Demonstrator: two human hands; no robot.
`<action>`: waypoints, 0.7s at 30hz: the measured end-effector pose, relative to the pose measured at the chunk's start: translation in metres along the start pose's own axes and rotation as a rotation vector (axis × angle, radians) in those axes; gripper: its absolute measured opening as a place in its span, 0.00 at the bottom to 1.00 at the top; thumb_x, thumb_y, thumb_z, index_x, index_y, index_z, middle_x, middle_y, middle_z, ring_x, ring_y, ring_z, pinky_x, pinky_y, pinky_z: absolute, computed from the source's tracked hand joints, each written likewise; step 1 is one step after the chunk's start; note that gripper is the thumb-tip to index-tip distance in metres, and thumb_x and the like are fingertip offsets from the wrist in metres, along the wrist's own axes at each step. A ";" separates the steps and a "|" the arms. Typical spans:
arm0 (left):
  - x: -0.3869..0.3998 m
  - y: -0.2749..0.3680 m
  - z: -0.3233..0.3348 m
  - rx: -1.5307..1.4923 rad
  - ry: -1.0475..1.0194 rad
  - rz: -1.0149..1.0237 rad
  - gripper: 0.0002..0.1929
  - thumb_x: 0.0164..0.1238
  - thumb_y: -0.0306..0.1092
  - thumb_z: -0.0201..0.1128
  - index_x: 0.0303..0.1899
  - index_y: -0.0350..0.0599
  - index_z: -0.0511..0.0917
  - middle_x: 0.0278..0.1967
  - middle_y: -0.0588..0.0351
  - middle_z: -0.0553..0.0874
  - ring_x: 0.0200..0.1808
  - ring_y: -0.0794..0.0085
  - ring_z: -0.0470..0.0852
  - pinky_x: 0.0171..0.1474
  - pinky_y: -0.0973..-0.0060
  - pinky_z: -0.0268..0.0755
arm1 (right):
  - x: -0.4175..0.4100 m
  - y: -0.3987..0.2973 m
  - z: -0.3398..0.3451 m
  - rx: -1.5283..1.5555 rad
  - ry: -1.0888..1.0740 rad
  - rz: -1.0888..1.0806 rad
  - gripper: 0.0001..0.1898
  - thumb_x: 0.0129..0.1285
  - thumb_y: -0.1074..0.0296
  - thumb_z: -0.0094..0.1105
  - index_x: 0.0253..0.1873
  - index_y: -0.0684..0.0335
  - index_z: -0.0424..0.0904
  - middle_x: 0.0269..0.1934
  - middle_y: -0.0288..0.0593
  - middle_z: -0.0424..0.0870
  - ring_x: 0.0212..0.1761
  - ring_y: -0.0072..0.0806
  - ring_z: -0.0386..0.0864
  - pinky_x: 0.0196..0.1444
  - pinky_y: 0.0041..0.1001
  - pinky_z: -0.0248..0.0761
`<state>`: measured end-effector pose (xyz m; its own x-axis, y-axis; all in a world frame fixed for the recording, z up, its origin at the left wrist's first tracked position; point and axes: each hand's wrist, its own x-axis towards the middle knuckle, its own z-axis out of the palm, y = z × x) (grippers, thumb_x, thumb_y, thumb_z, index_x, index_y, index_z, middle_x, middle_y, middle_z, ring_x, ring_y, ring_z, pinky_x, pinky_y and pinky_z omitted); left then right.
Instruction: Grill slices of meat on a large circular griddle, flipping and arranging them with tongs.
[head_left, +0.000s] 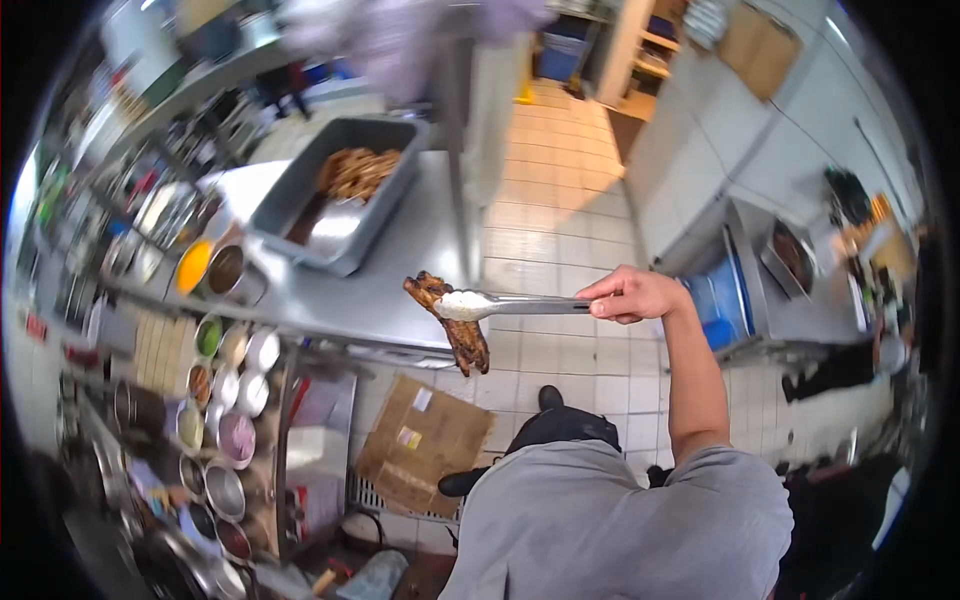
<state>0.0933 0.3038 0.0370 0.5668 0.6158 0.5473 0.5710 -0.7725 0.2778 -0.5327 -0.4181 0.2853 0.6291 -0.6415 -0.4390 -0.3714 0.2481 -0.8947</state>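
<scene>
My right hand (634, 295) is closed on the handle end of metal tongs (536, 304). The tongs' jaws grip a browned, grilled piece of meat (459, 330), which hangs over the front corner of a stainless steel table (427, 225). On that table, beyond the meat, stands a deep grey plastic tub (390, 225) with a heap of browned food pieces (361, 174) at its far end. My left hand is out of view.
Several round containers of sauces and toppings (236, 439) fill the counter at left. A flattened cardboard box (427, 442) lies on the floor near my feet. At right stands a steel counter (810, 307) with a metal pan (787, 259). A tiled aisle (559, 225) runs ahead.
</scene>
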 end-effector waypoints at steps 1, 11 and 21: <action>-0.008 0.011 -0.021 -0.012 0.024 0.027 0.24 0.84 0.31 0.55 0.74 0.34 0.76 0.69 0.49 0.83 0.62 0.52 0.84 0.70 0.50 0.69 | -0.008 0.020 -0.032 0.075 0.002 -0.003 0.21 0.80 0.69 0.66 0.73 0.67 0.82 0.30 0.29 0.77 0.23 0.12 0.64 0.22 0.20 0.55; -0.269 0.230 -0.163 -0.024 -0.863 1.341 0.20 0.80 0.39 0.59 0.65 0.40 0.81 0.60 0.46 0.87 0.57 0.50 0.86 0.61 0.50 0.75 | -0.234 0.231 -0.230 0.387 0.908 -0.113 0.17 0.83 0.57 0.62 0.58 0.67 0.86 0.25 0.27 0.74 0.17 0.11 0.64 0.19 0.18 0.55; -0.493 0.264 -0.243 0.403 -1.680 2.310 0.17 0.76 0.47 0.63 0.55 0.47 0.86 0.52 0.44 0.91 0.52 0.48 0.89 0.53 0.51 0.82 | -0.342 0.312 -0.387 0.610 1.812 -0.167 0.19 0.80 0.51 0.66 0.36 0.57 0.77 0.24 0.31 0.73 0.16 0.17 0.65 0.18 0.23 0.55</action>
<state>-0.1797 -0.2419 0.0320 -0.2828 -0.5482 -0.7871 -0.9011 -0.1294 0.4138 -1.1279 -0.4016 0.1884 -0.8801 -0.4591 -0.1208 0.1161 0.0385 -0.9925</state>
